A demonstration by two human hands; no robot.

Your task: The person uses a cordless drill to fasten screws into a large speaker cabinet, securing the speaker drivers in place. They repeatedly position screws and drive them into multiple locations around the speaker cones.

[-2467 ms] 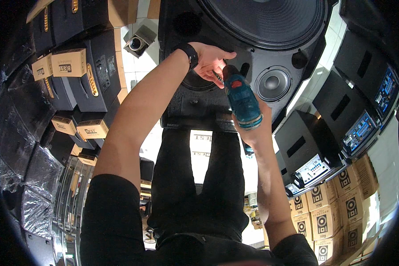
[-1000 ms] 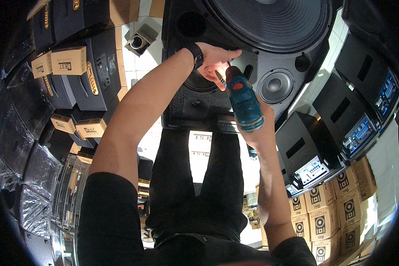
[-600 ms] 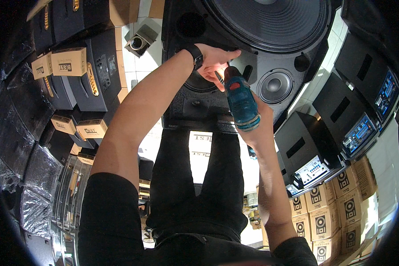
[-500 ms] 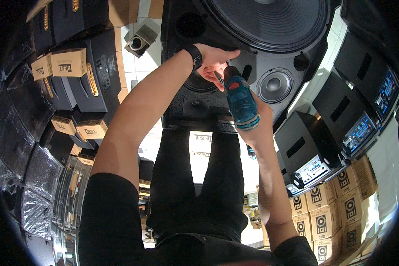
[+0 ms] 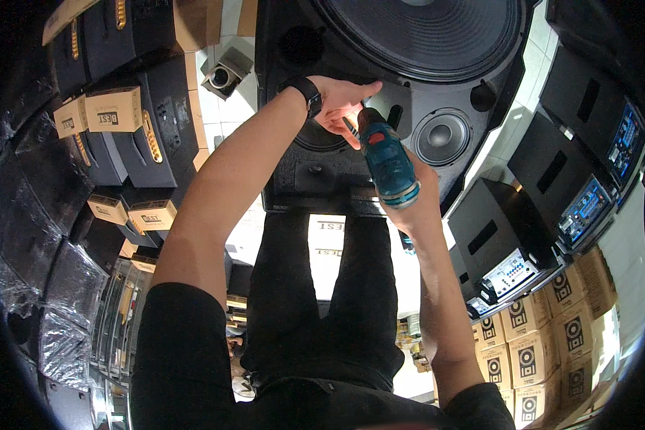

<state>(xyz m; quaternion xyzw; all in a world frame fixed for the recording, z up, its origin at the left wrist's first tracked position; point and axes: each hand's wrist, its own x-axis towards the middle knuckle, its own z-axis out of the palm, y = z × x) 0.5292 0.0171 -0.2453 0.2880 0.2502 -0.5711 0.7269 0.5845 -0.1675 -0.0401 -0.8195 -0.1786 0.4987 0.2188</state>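
My right hand (image 5: 424, 197) is wrapped round the handle of a teal cordless drill (image 5: 389, 163) with a red part on its side. The drill's dark nose points away from me at the panel of a large black speaker cabinet (image 5: 276, 136). Close to the left of that nose is my left hand (image 5: 335, 100), its thumb stretched out and its other fingers curled, their tips lit reddish. By those fingertips shows a small, thin, dark-and-light striped piece (image 5: 350, 127); I cannot tell exactly what it is. The drill's tip is mostly hidden.
The cabinet carries a big cone (image 5: 423, 36) and a smaller round driver (image 5: 441, 136). Black boxes with control panels (image 5: 584, 211) and stacked cartons (image 5: 530, 358) stand at right. Small cartons (image 5: 115, 110) rest on black cabinets at left; a metal-cased piece (image 5: 226, 74) lies nearby.
The view has shifted slightly. Both hands and the drill keep nearly the same place over the speaker panel, with the same grip.
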